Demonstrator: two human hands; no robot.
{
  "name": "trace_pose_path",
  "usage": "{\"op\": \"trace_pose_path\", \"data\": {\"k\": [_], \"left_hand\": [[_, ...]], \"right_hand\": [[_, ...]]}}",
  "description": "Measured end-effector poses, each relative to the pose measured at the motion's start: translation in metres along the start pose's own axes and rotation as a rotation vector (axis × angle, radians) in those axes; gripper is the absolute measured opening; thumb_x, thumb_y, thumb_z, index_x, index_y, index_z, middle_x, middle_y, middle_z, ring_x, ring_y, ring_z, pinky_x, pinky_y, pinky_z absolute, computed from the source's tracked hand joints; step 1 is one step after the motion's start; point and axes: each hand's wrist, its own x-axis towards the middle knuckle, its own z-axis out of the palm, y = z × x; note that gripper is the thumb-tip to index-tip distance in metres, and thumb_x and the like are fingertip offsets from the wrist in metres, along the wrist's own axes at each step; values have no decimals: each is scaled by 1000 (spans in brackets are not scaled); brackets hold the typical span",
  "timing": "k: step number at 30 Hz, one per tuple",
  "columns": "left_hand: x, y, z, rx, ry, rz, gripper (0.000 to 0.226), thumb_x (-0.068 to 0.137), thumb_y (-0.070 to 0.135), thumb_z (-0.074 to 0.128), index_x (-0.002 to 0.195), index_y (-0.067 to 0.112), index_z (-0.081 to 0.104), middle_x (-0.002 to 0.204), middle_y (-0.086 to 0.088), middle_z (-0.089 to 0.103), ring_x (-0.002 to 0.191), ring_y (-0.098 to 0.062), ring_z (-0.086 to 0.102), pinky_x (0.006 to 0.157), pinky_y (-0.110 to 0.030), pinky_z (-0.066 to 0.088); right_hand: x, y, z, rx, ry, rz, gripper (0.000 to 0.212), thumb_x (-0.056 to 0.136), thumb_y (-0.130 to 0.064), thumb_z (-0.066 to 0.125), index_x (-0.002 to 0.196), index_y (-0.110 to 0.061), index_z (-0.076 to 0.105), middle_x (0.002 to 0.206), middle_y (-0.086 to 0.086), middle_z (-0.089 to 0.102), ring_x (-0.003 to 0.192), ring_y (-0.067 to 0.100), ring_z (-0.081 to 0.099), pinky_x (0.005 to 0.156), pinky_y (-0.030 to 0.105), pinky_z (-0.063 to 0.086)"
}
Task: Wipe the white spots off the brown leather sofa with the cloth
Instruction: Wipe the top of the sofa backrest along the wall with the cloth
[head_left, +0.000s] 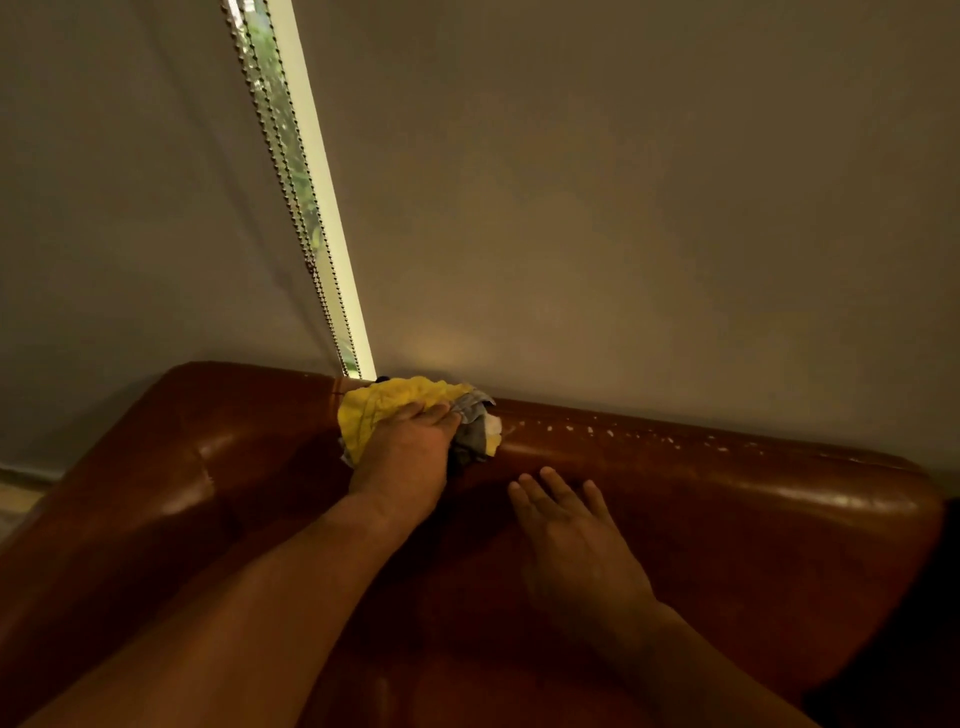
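Bare left hand (402, 457), bare right hand (576, 545), forearms (249, 597) uncovered

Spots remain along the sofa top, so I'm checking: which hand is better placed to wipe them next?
Left. The left hand holds the yellow cloth on the backrest top, right beside the nearest white spots. The right hand is empty, lower on the leather sofa.

L hand (405, 457) gripped the yellow/grey cloth (384, 410) on top of the brown leather sofa (727, 519) backrest. R hand (571, 535) lay flat on the backrest's front, fingers straight, just beside it. White spots (590, 430) (a scattered row) dotted the top edge to the right of the cloth. Bead chain (291, 197) hung behind, btwn blinds (623, 208).
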Motion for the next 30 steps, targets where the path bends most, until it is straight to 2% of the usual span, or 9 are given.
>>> {"op": "trace_pose_path", "data": {"k": [2, 5, 7, 10, 16, 19, 21, 27, 30], "left_hand": [[3, 12, -5, -63, 21, -34, 57, 91, 16, 44, 146, 15, 28, 155, -3, 30, 143, -20, 23, 116, -38, 24], [11, 31, -7, -106, 39, 22, 59, 90, 15, 45, 146, 18, 28, 155, -2, 28, 143, -20, 23, 116, -39, 24], [13, 36, -6, -108, 53, 55, 58, 91, 14, 44, 147, 18, 27, 156, -1, 27, 144, -19, 21, 116, -38, 22], [8, 27, -3, -63, 68, 96, 53, 96, 17, 38, 147, 19, 25, 157, 0, 25, 145, -15, 20, 118, -35, 19], [-1, 11, -3, -8, -18, 13, 53, 95, 19, 38, 147, 16, 26, 157, 0, 23, 146, -17, 16, 118, -36, 18], [0, 25, -4, -56, -8, -64, 53, 93, 19, 43, 145, 15, 31, 155, -1, 30, 144, -20, 21, 115, -41, 24], [3, 33, -4, -76, 27, -63, 54, 92, 20, 44, 144, 17, 32, 154, 0, 31, 143, -20, 23, 114, -42, 26], [11, 47, 0, -98, 64, 67, 54, 94, 22, 41, 146, 24, 27, 156, 4, 26, 145, -16, 19, 115, -42, 22], [4, 34, 7, -55, 62, 77, 55, 96, 24, 39, 148, 24, 23, 158, 6, 21, 146, -12, 14, 117, -38, 17]], "right_hand": [[-5, 9, 0, 3, 39, 43, 67, 93, -22, 35, 150, -22, -1, 161, -3, -3, 143, 17, -19, 113, 49, -12], [-8, 19, 1, -11, -30, 34, 74, 93, -25, 42, 149, -23, -6, 158, -4, -16, 133, 16, -33, 112, 49, -14], [-6, 21, 3, -14, -61, 25, 78, 91, -25, 45, 149, -24, -7, 157, -6, -20, 131, 16, -36, 112, 49, -13], [-6, 21, 7, -19, -53, 39, 77, 90, -20, 40, 149, -24, -9, 156, -6, -23, 130, 17, -38, 111, 50, -13], [-4, 14, 5, 50, -38, 45, 75, 91, -22, 40, 149, -22, -7, 157, -4, -19, 132, 15, -33, 112, 42, -10], [-4, 17, -2, 122, 14, 40, 68, 92, -19, 36, 150, -21, 0, 160, -2, -6, 143, 14, -17, 113, 34, -7], [-5, 21, -4, 100, 55, 45, 67, 92, -18, 35, 150, -20, 2, 160, -1, -1, 145, 14, -9, 113, 35, -9], [-3, 24, 5, 19, -40, 35, 76, 90, -20, 42, 149, -20, -6, 158, 1, -18, 140, 16, -24, 115, 44, -6], [-3, 27, 4, 16, -54, 25, 76, 90, -24, 41, 149, -20, -6, 158, 1, -17, 139, 14, -24, 115, 44, -7]]}}
